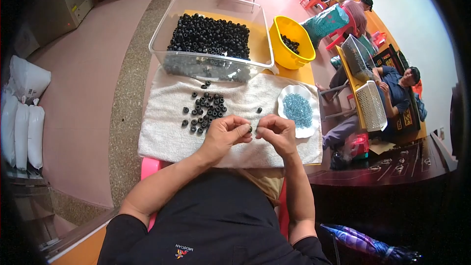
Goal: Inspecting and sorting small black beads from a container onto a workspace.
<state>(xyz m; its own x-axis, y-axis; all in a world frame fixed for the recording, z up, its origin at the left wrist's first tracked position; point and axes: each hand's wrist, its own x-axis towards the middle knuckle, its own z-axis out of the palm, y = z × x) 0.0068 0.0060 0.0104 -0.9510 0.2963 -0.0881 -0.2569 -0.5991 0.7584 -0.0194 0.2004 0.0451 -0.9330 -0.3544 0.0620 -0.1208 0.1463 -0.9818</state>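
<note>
- Left hand (pixel 223 135): thumb and forefinger are pinching one small black bead (pixel 250 129) above a white towel (pixel 162 127).
- Right hand (pixel 278 135): fingertips are bunching narrowly just beside that bead; can't tell whether they're gripping anything.
- Loose black beads (pixel 208 110) are lying on the towel, beyond the left hand; a lone bead (pixel 259 110) is sitting apart.
- White scalloped plate (pixel 304 131) is holding blue pieces (pixel 298 110), beyond the right hand.
- Clear bin (pixel 169 24) and yellow tub (pixel 289 59) are standing behind, both containing more black beads.
- Writing: dark shirt (pixel 211 206) is showing small pale lettering beside a coloured emblem (pixel 182 253); a white sack (pixel 30 78) is carrying tiny, blurred print.
</note>
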